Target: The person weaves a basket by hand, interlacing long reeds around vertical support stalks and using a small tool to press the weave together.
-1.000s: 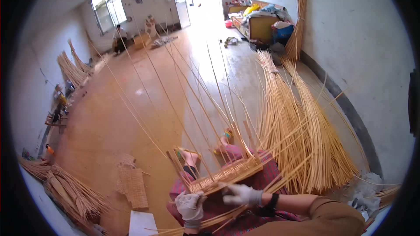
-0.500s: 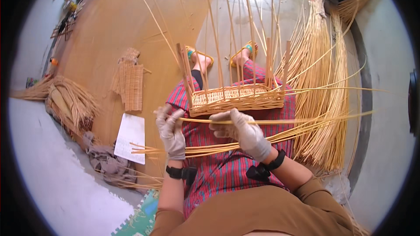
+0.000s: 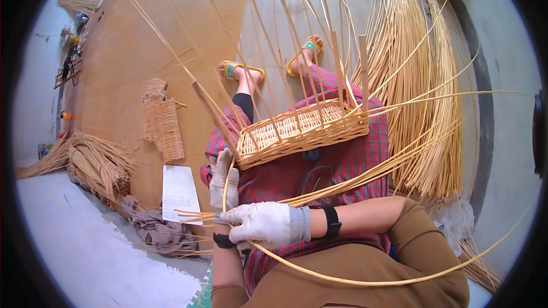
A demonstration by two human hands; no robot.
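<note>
A half-woven wicker basket (image 3: pixel 302 137) rests across my lap, its left end lower and nearer. Upright stakes and thicker corner posts rise from it. At its near left corner, my white-gloved left hand (image 3: pixel 221 185) is closed, fingers pressed against the corner beside the end of a wicker rod (image 3: pixel 365 280); the fingertips are partly hidden. My right hand (image 3: pixel 260 223), also gloved, is closed around this rod just below and overlaps the left wrist. The rod bends down from the corner, then sweeps right across my body. Several loose rods (image 3: pixel 342 181) lie over my thighs under my hands.
Long bundles of rods (image 3: pixel 408 97) lie along the right wall. On the left floor are a woven panel (image 3: pixel 162 125), a written sheet (image 3: pixel 180 191), a grey cloth (image 3: pixel 162 231) and a tied bundle (image 3: pixel 100 162). Long stakes fan forward over my feet.
The rod has come from above the lap to the basket's left corner and now curves. My right hand moved left and nearer my body; my left hand reached the corner. The basket has tilted.
</note>
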